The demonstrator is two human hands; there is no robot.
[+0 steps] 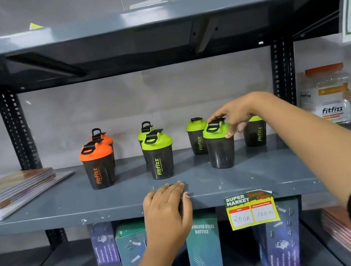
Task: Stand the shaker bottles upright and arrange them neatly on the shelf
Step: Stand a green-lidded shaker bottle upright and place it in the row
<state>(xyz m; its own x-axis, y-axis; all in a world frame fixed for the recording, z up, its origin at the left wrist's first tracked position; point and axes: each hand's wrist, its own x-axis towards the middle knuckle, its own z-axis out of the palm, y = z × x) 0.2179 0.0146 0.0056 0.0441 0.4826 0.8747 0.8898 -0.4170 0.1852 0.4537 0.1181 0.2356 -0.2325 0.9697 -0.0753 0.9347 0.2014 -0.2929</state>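
The right hand (233,118) pinches the lid of an upright green shaker bottle (219,144) mid-shelf (264,172), seemingly just below its fingers; the left hand (168,209) rests flat, spread, on the shelf edge.

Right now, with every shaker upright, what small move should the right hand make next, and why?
Probably turn the front green shaker under the right hand until its logo faces forward. Its fingers touch the lid, and this shaker shows no lettering, unlike the front shakers beside it.
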